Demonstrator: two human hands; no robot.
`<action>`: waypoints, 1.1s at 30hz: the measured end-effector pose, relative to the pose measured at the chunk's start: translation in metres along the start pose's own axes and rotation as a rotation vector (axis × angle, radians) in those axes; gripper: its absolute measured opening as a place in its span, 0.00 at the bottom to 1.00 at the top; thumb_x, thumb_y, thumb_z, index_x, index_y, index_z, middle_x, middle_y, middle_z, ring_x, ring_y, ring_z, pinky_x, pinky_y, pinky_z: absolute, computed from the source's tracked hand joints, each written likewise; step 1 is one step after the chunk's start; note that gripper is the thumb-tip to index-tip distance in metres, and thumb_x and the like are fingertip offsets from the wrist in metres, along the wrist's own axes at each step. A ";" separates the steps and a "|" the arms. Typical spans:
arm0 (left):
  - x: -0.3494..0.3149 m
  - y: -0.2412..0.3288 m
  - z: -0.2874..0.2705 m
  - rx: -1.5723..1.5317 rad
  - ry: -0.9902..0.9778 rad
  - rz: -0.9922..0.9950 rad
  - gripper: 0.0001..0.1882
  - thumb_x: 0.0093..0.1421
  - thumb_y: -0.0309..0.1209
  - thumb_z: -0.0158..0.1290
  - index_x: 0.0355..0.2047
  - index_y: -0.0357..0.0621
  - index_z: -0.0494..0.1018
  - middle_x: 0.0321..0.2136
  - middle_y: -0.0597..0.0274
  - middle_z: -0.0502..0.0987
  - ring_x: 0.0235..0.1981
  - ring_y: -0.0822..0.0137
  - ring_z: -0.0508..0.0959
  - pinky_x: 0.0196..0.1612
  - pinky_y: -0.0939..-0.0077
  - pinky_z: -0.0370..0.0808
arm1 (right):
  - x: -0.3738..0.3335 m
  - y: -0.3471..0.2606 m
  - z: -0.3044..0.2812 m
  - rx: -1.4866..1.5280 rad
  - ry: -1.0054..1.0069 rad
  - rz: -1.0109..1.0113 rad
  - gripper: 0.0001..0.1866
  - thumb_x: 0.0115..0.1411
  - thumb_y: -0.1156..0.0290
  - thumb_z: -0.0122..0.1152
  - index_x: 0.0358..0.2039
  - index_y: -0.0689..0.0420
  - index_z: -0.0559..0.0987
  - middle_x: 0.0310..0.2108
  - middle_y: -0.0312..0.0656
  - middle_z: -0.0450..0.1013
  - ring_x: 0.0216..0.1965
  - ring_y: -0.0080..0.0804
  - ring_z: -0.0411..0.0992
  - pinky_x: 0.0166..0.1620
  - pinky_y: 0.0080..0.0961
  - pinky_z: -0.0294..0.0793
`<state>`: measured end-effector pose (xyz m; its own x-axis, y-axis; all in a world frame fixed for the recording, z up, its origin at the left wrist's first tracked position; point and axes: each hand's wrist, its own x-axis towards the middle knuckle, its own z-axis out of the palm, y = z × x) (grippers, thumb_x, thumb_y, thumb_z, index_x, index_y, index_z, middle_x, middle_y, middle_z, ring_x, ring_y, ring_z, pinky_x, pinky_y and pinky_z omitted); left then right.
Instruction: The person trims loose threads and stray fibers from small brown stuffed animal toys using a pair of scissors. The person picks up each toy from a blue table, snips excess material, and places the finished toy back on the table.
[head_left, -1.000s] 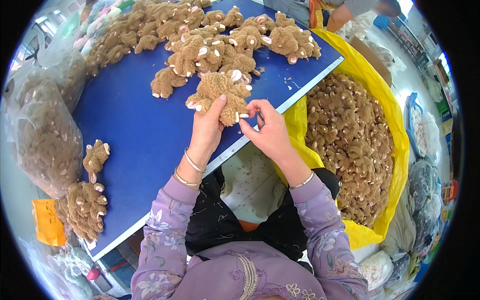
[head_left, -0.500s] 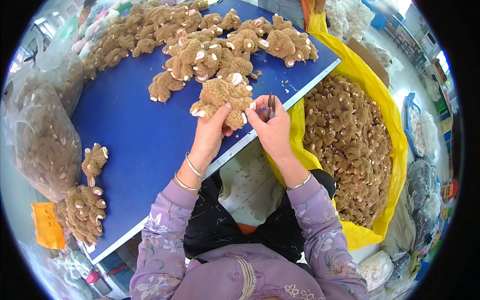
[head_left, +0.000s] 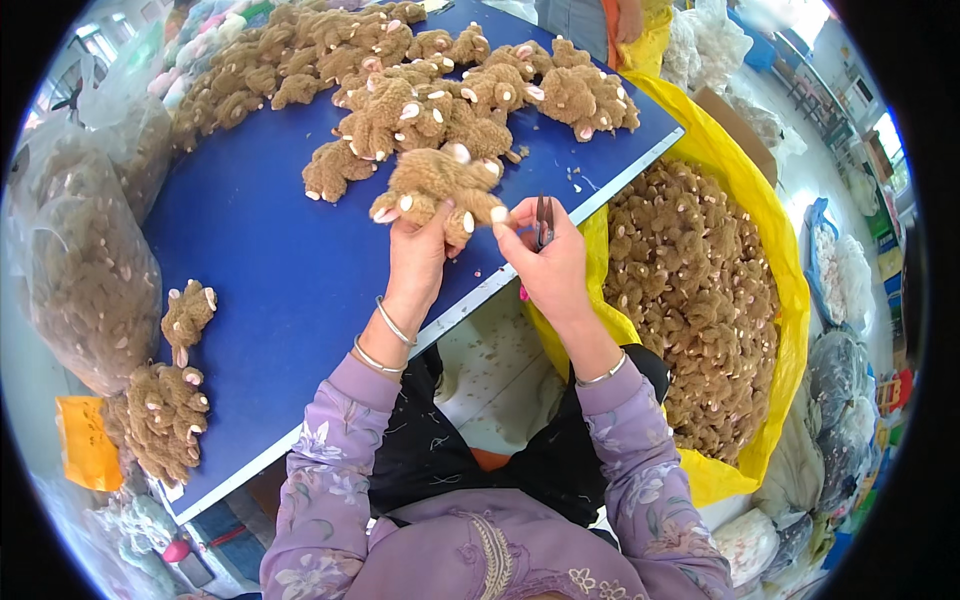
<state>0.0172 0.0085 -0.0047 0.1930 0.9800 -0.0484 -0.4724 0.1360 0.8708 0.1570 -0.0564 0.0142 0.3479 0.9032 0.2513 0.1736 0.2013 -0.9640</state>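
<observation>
Left hand (head_left: pixel 418 262) gripped fluffy brown plush toy (head_left: pixel 437 187) at table edge (head_left: pixel 480 300). Right hand (head_left: pixel 552 262), 3 o'clock of toy, pinched small dark snips (head_left: pixel 543 220), raised since a second before; trimming under way.

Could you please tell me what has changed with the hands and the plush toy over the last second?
The right hand has brought small scissors up beside the brown plush toy, points raised; a second ago they were not visible. The left hand still grips the toy over the blue table. The pile of toys and yellow bag are unchanged.
</observation>
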 end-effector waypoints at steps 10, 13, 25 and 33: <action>-0.005 -0.006 0.000 0.313 0.094 0.172 0.15 0.59 0.30 0.59 0.43 0.36 0.72 0.37 0.61 0.78 0.34 0.74 0.77 0.34 0.79 0.74 | -0.004 0.000 0.007 0.260 -0.187 0.237 0.15 0.60 0.62 0.63 0.33 0.64 0.78 0.22 0.31 0.71 0.25 0.13 0.65 0.29 0.14 0.65; -0.005 -0.014 -0.002 0.411 0.094 0.268 0.16 0.58 0.29 0.60 0.44 0.36 0.72 0.39 0.62 0.78 0.36 0.73 0.77 0.37 0.78 0.75 | 0.002 -0.001 -0.006 0.448 -0.247 0.451 0.14 0.59 0.63 0.64 0.33 0.63 0.77 0.22 0.31 0.71 0.25 0.13 0.66 0.27 0.13 0.65; -0.004 -0.005 -0.005 0.265 0.022 0.019 0.13 0.61 0.28 0.55 0.44 0.38 0.69 0.36 0.61 0.77 0.32 0.73 0.77 0.27 0.81 0.73 | -0.006 -0.005 0.004 -0.178 -0.168 0.020 0.11 0.51 0.72 0.64 0.30 0.61 0.70 0.24 0.36 0.68 0.23 0.23 0.68 0.28 0.24 0.70; 0.006 -0.006 -0.008 -0.026 0.055 0.094 0.16 0.61 0.23 0.53 0.49 0.38 0.67 0.41 0.59 0.76 0.38 0.69 0.78 0.33 0.76 0.77 | -0.018 -0.005 0.015 -0.412 -0.191 -0.346 0.11 0.49 0.75 0.62 0.31 0.59 0.69 0.30 0.46 0.69 0.29 0.47 0.72 0.31 0.34 0.72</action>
<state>0.0141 0.0148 -0.0147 0.0995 0.9950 0.0058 -0.5088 0.0459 0.8597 0.1365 -0.0679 0.0135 0.0409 0.8714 0.4889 0.6064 0.3673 -0.7053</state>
